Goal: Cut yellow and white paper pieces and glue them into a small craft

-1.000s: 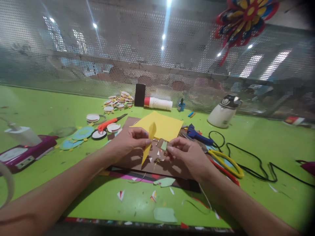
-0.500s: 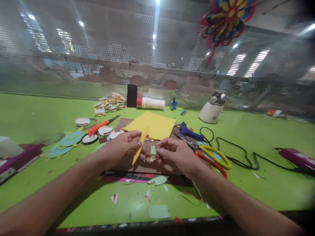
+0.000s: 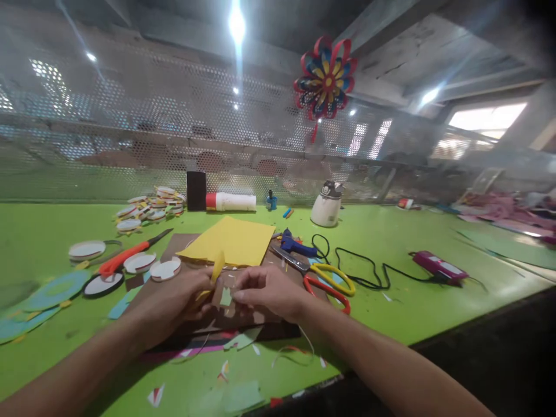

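My left hand [image 3: 185, 295] is closed around a folded yellow paper strip [image 3: 218, 265] standing nearly upright between its fingers. My right hand [image 3: 271, 292] is closed in a pinch at the edge of a small pale green paper piece [image 3: 226, 296], its thumb against the right side. Both hands are close together, low over brown card [image 3: 174, 248]; the left fingertips are partly hidden behind the strip. A yellow sheet [image 3: 232, 238] lies on the card just beyond them. Scissors with yellow and red handles [image 3: 332, 279] rest right of my right hand.
Orange-handled scissors [image 3: 117, 260] lie among white-faced discs [image 3: 165, 268] and blue rings [image 3: 56, 291] on the left. A blue glue gun [image 3: 297, 244] trails black cord rightward. Behind stand a white-and-black container [image 3: 326, 205] and a white tube [image 3: 237, 202]. Paper scraps litter the front.
My view has turned right and tilted up, so the table contents sit further left and pink material appears at right. Both hands keep their hold, with the strip and green piece close together.
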Tool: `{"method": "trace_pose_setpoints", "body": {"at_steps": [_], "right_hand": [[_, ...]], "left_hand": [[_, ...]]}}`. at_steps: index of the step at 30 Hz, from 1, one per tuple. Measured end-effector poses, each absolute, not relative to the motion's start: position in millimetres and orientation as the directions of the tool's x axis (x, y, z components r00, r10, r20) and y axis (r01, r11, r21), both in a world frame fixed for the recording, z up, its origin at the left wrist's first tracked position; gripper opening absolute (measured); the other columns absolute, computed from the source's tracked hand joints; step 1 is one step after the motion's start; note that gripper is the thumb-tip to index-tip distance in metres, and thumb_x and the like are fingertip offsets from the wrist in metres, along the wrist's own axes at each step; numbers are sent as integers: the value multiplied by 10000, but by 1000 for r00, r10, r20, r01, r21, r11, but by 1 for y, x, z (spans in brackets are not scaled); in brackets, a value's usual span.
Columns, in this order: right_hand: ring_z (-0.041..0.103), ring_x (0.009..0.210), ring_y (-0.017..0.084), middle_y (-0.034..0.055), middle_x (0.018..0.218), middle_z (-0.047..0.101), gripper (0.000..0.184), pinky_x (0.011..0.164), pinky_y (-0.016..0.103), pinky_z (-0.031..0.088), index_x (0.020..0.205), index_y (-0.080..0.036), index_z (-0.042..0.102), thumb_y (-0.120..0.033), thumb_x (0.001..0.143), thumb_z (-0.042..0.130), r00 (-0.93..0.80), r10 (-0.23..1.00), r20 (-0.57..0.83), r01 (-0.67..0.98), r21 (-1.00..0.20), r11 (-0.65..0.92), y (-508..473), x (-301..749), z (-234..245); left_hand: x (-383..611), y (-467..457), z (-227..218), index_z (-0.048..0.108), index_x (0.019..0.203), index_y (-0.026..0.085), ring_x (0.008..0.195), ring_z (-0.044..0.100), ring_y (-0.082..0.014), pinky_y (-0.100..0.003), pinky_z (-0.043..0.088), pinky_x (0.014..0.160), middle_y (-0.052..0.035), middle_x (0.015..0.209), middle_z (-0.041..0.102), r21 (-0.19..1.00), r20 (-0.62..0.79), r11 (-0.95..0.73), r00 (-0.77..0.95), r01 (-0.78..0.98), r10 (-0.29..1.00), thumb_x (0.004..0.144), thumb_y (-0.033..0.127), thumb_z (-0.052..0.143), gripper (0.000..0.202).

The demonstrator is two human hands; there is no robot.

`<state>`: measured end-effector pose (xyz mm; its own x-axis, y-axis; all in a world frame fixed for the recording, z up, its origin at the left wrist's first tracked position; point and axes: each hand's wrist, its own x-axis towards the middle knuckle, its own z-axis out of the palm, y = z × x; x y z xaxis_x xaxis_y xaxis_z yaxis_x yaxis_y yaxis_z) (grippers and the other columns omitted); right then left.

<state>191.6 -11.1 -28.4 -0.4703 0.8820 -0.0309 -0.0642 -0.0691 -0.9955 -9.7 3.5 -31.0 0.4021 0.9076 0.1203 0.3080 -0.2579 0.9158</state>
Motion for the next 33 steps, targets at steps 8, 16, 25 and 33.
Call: {"method": "trace_pose_setpoints", "body": {"at_steps": [8, 16, 25, 33], "right_hand": [[478, 445, 68, -41, 543, 605, 441, 509, 235, 393, 660, -166, 574, -515, 517, 802, -492, 868, -72, -18, -996, -93, -8, 196, -24], [573, 547, 99, -20, 620, 614, 310, 597, 257, 487, 735, -163, 580, -468, 761, 631, -371, 928, -30, 221, -974, 57, -6, 200, -19], [609, 1003, 217, 84, 1196, 590, 295, 835, 413, 518, 1173, -169, 572, -305, 911, 568, -35, 999, -2, 899, -438, 31, 59, 284, 9], [611, 1002, 217, 84, 1196, 588, 312, 831, 421, 521, 1193, -169, 557, -303, 911, 569, -19, 1000, 2, 1000, -2, 19, 70, 305, -16]], "left_hand": [[-1, -3, -20, 672, 783, 165, 562, 495, -138, -225, 326, 465, -24, 676, 609, 985, -156, 110, 405, 135, 901, 648, 397, 722, 273], [-2, -3, -15, 687, 829, 156, 592, 522, -144, -247, 367, 540, -20, 684, 635, 990, -139, 114, 458, 81, 878, 642, 367, 766, 292], [-10, 10, 0, 611, 775, 132, 533, 415, -74, -191, 289, 490, -3, 689, 583, 978, -105, 26, 380, 207, 919, 719, 458, 699, 342], [4, -3, 6, 551, 778, 129, 504, 353, -35, -154, 230, 449, 17, 685, 570, 997, -77, 82, 260, -8, 962, 677, 384, 738, 331]]}}
